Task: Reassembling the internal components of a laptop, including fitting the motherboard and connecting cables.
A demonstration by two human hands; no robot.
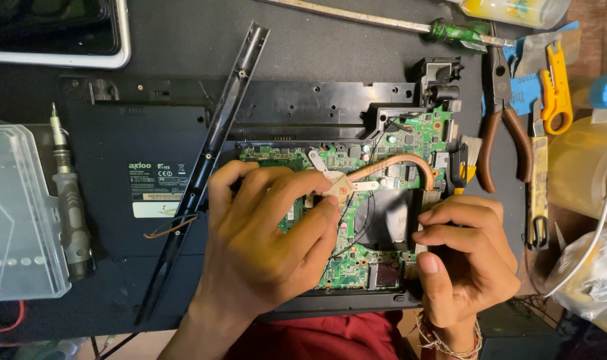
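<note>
An opened black laptop base (137,140) lies bottom-up on the dark bench, its green circuit board (410,137) exposed. A copper heat pipe (410,162) with a metal mounting plate (340,187) lies over the board. My left hand (263,233) rests on the board, thumb and fingers touching the mounting plate. My right hand (463,257) presses its fingertips on the board's right edge, beside the black fan area (387,217). Neither hand holds a tool.
A long black plastic strip (210,153) lies diagonally across the laptop. A grey screwdriver (69,200) and a clear plastic case (17,213) sit at left. Brown-handled pliers (500,120), a yellow wire stripper (555,87) and a green-handled screwdriver (443,30) lie at right and top.
</note>
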